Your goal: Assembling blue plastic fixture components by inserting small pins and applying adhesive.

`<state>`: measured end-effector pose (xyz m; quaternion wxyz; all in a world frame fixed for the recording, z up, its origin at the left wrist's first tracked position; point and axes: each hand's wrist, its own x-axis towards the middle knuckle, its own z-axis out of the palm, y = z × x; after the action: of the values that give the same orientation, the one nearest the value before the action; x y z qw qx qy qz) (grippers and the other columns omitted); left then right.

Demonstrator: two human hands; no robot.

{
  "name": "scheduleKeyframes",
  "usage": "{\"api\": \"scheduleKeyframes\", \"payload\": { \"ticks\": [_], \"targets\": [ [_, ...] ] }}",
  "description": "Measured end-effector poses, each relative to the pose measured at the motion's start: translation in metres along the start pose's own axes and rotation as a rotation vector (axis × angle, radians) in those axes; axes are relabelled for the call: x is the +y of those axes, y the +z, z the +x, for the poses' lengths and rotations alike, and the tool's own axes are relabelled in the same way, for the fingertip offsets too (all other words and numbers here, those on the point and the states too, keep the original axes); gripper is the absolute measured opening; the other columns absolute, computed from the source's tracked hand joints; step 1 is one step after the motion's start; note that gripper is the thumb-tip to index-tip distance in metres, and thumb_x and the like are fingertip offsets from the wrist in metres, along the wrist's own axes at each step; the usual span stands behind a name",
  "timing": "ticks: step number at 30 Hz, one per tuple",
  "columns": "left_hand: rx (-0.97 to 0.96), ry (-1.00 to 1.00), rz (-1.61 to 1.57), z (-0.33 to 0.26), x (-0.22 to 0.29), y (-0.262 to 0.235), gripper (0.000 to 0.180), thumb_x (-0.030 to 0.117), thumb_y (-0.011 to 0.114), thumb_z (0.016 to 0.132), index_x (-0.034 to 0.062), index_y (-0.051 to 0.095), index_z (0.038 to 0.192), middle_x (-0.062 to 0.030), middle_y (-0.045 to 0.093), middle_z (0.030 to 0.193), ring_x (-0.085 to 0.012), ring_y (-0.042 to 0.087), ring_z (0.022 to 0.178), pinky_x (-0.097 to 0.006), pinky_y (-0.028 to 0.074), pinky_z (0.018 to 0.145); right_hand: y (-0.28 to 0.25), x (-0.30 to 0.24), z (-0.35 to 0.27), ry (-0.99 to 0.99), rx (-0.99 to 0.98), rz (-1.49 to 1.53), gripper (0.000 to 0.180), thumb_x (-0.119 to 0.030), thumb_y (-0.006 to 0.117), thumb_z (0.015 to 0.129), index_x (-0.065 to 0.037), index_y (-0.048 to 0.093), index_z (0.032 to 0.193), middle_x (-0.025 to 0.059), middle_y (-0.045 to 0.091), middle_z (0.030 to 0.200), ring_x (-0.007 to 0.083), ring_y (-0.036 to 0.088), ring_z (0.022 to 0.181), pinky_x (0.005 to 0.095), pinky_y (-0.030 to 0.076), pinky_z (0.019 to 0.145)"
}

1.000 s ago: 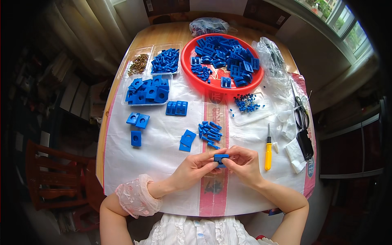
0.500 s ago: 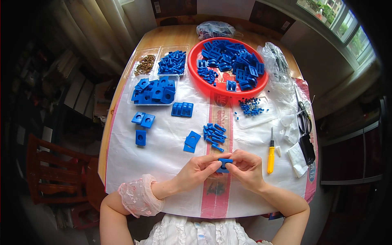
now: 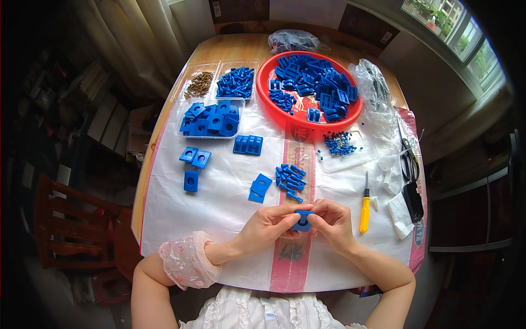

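Observation:
Between my two hands is a blue plastic plate with a round hole (image 3: 302, 222), tilted up above the table near its front edge. My left hand (image 3: 274, 223) pinches its left side, and my right hand (image 3: 331, 223) grips its right side, thumbs on the face toward me. The fingertips behind it are partly hidden. Just beyond my hands lies a pile of small blue plastic pegs (image 3: 290, 178). Flat blue plates with holes (image 3: 259, 187) lie up and left of my left hand. To the right of my right hand rests a yellow-handled screwdriver (image 3: 365, 214).
A red round tray (image 3: 262, 104) of blue parts stands at the back. Clear boxes hold brass screws (image 3: 199, 84), blue pegs (image 3: 235, 82) and holed plates (image 3: 211, 118). Small blue pieces (image 3: 339, 143) lie on a clear lid. Black scissors (image 3: 408, 162) lie at the right.
The blue plate has tipped between my fingers, so its holed face now shows more. Both hands keep their grip in nearly the same place. The whole view has shifted slightly.

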<state>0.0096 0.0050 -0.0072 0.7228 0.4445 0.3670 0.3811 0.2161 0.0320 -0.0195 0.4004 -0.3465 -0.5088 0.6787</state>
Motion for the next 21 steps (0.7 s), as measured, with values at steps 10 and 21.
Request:
{"api": "scheduleKeyframes", "payload": {
  "ticks": [10, 21],
  "targets": [
    [-0.004, 0.003, 0.023, 0.0010, 0.0027, 0.0011, 0.033, 0.018, 0.049, 0.102, 0.0054, 0.058, 0.132, -0.0053, 0.069, 0.102, -0.0099, 0.068, 0.086, -0.025, 0.059, 0.075, 0.0038, -0.0027, -0.0020, -0.012, 0.025, -0.056, 0.003, 0.001, 0.064, 0.091, 0.003, 0.064, 0.089, 0.0009, 0.061, 0.076, 0.0044, 0.058, 0.063, 0.0196, 0.046, 0.050],
    [0.008, -0.013, 0.008, 0.0013, -0.0007, 0.0009, 0.033, 0.021, 0.051, 0.102, 0.0079, 0.059, 0.132, -0.0035, 0.067, 0.099, -0.0071, 0.065, 0.080, -0.022, 0.057, 0.074, 0.0043, -0.0020, -0.0026, -0.029, 0.032, -0.058, 0.003, -0.001, 0.065, 0.090, 0.001, 0.065, 0.088, 0.0004, 0.061, 0.076, 0.0033, 0.056, 0.062, 0.0186, 0.042, 0.049]
  ]
}}
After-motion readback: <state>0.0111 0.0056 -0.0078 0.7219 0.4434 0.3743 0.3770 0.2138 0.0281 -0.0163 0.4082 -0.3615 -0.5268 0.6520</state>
